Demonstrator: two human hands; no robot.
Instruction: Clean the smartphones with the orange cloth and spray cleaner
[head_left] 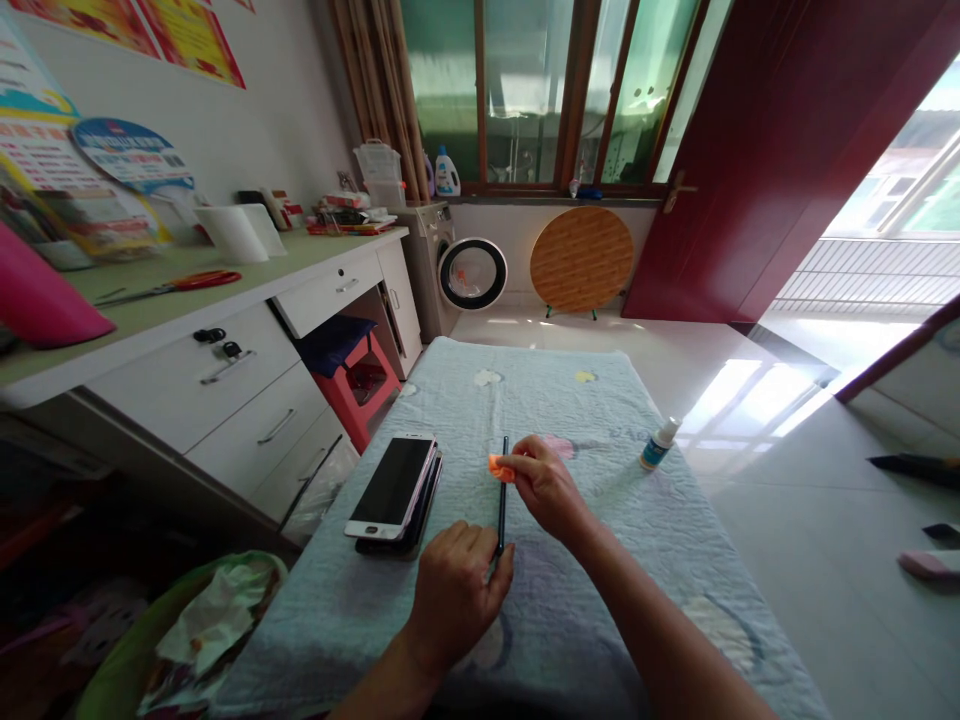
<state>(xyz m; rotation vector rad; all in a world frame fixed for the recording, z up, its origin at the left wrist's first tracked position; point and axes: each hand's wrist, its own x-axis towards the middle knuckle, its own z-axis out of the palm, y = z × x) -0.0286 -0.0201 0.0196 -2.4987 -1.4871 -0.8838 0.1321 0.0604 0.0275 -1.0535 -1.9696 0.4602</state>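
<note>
A thin dark phone (502, 490) stands on its edge on the pale blue cloth (600, 560) that covers the table. My left hand (454, 590) is closed round the near end of it and holds it upright. My right hand (544, 485) pinches a small orange cloth (500, 467) and presses it against the side of the dark phone. To the left, a white-framed phone (394, 485) lies face up on top of another dark device (420, 515).
A small spray bottle (658, 444) stands near the table's right edge. A desk with drawers (225, 380) and red-handled scissors (187, 283) runs along the left. A red stool (360, 375), a washing machine (457, 265) and a round wooden tabletop (581, 258) are behind. A green bin (172, 630) sits at lower left.
</note>
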